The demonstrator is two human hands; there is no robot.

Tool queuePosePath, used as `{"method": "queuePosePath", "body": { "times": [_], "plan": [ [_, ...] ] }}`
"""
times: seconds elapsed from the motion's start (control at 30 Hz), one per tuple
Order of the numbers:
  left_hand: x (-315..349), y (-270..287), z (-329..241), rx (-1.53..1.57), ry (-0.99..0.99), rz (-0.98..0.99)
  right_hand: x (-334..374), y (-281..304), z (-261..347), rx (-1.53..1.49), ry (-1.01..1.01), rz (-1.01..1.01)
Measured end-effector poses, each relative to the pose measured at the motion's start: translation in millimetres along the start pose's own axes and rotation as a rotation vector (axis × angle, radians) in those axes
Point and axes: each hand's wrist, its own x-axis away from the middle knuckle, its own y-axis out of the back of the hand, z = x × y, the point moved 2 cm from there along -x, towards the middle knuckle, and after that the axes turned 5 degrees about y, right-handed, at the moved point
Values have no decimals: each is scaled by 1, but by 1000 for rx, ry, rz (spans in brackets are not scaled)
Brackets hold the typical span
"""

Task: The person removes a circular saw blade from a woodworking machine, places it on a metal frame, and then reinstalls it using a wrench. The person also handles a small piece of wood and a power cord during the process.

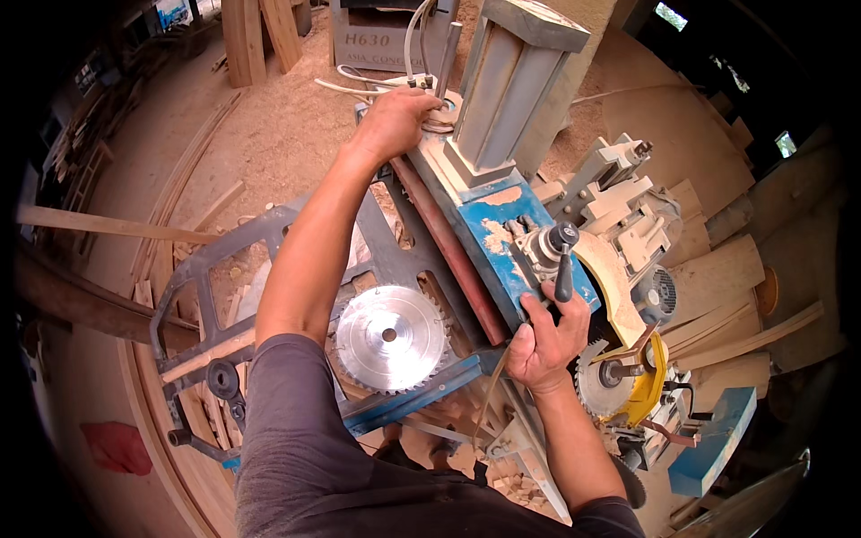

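Note:
My left hand (pixel 395 118) reaches forward to the far end of the blue machine bed (pixel 480 215). Its fingers are closed near the foot of a metal rod (pixel 449 56), beside some metal rings (pixel 439 124); what they grip is hidden. Nearer, my right hand (pixel 549 345) has its fingers curled around the lower end of a black lever handle (pixel 563 276). That handle hangs from a valve (pixel 541 251) on the dusty blue bed. Between my arms a shiny circular saw blade (pixel 388 341) lies flat on the machine frame.
A tall grey cylinder (pixel 516 99) rises from the bed. To the right are a mounted saw blade (pixel 603 386), a yellow guard (pixel 647 390) and a motor (pixel 656 294). White hoses (pixel 359 82) loop at the far end. Sawdust and timber (pixel 184 188) cover the floor.

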Motion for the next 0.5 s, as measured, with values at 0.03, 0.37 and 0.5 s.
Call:
{"method": "queuePosePath", "body": {
  "times": [0.03, 0.37, 0.5],
  "plan": [
    [1, -1, 3, 9, -32, -10, 0, 0, 0, -2, 1, -4],
    [-8, 5, 7, -51, 1, 27, 0, -1, -1, -11, -4, -8],
    [0, -1, 3, -43, -62, -123, 2, -2, -2, -5, -5, -4]
  ]
}}
